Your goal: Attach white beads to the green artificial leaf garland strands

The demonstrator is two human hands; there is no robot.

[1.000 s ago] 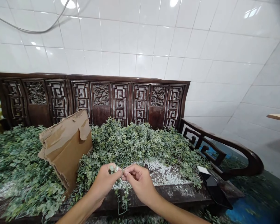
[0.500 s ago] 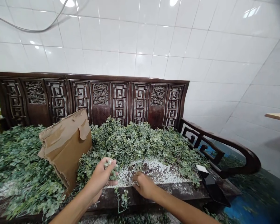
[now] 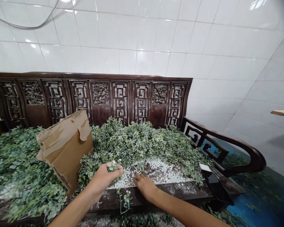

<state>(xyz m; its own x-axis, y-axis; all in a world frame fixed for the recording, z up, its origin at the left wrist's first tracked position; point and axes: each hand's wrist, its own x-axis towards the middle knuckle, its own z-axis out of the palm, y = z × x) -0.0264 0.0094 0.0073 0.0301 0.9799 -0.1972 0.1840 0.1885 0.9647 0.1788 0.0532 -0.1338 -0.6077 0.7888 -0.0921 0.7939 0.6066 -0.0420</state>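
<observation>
My left hand [image 3: 107, 176] is closed around a leafy green sprig [image 3: 112, 167], with small white tips showing at its top. Below that hand, a strand of the same greenery [image 3: 126, 200] hangs over the seat's front edge. My right hand [image 3: 145, 186] reaches down to the scattered small white pieces [image 3: 159, 170], its fingers bent and close together. Whether a white piece is between those fingertips is hidden. Behind both hands rises a large heap of green leafy stems [image 3: 139, 142], which look like artificial foliage.
The heap lies on a dark carved wooden bench [image 3: 101, 113] against white tiles. Torn cardboard [image 3: 71, 148] stands upright on the left, with more foliage [image 3: 16, 160] beyond it. A black phone-like object [image 3: 216, 186] with a white end lies near the curved armrest [image 3: 253, 160].
My right hand's fingers have shifted slightly and reach forward over the white pieces. My left fingers have closed in more around the sprig. The view has tilted down a little.
</observation>
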